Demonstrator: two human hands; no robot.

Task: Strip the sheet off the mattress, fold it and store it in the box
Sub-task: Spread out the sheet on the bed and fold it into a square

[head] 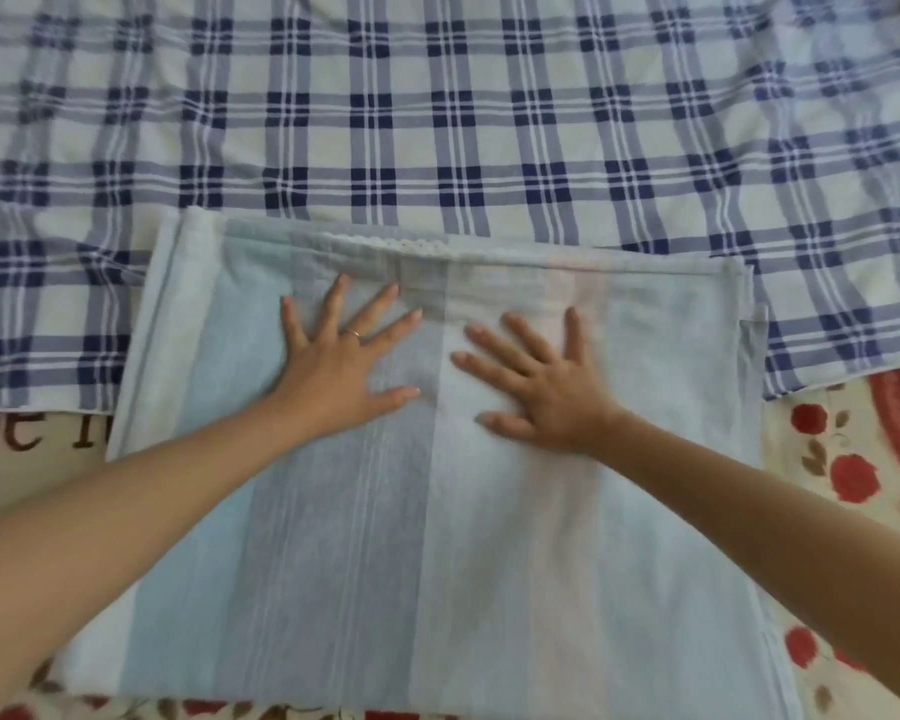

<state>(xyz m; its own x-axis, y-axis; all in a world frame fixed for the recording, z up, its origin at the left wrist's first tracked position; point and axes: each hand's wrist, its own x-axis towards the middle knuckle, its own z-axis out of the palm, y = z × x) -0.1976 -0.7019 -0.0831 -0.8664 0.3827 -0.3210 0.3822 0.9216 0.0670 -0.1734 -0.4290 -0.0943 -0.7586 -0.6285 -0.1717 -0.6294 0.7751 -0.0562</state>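
A pale blue striped sheet (437, 537) lies folded into a large rectangle in front of me, its far edge trimmed with a thin lace strip. Both my hands press flat on its upper middle. My left hand (344, 361) has its fingers spread wide and wears a ring. My right hand (536, 381) lies palm down beside it, fingers apart, a small gap between the two hands. Neither hand grips the cloth. No box is in view.
A blue and white checked cloth (463, 122) covers the bed beyond the folded sheet and reaches both sides. Under it, a cream cover with red flowers (848, 470) shows at the right and along the bottom edge, with brown lettering at the left.
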